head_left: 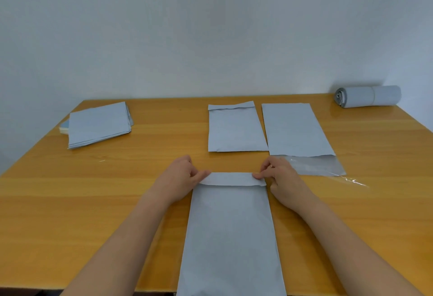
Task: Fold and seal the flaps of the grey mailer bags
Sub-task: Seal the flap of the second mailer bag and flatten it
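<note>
Glossy orange wooden tabletop (70, 202) bearing a long, flat, matte grey plastic mailer bag (230, 237) at near centre, its near end overhanging the edge. The bag's narrow far flap (232, 179) lies folded towards the viewer over the body, slightly creased. Left hand (180, 178) and right hand (278, 178): each grip pinched on one flap corner.
</note>
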Demonstrator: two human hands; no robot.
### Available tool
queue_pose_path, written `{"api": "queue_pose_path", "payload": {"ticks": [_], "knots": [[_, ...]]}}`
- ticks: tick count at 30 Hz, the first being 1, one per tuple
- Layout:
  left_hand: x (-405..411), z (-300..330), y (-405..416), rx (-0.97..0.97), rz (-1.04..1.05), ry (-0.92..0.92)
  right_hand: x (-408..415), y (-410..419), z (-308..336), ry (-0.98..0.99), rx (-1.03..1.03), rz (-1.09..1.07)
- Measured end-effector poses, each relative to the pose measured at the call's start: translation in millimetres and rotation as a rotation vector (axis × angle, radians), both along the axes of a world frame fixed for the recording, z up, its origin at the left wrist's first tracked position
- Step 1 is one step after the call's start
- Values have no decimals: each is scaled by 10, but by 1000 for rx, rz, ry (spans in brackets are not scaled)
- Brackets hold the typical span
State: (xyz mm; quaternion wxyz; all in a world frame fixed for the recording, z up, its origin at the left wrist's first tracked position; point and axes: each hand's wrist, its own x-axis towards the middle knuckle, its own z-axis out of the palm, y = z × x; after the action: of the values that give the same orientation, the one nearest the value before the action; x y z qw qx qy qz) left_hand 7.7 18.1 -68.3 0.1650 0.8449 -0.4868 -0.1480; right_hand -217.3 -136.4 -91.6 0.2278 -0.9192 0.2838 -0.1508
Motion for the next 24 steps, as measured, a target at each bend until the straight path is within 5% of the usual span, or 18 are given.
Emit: {"api": "queue_pose_path", "payload": {"ticks": [5,12,18,24], "knots": [[-78,-6,-14,2,-22,-78,6,57,80,90,39,-38],[-182,9,0,28,-2,-148,87,150,160,-78,367,-426],[-231,12,-11,62,4,-190,118,143,97,185,327,-568],[-267,-35,3,55,30,-238,143,151,40,168,303,-525]]}}
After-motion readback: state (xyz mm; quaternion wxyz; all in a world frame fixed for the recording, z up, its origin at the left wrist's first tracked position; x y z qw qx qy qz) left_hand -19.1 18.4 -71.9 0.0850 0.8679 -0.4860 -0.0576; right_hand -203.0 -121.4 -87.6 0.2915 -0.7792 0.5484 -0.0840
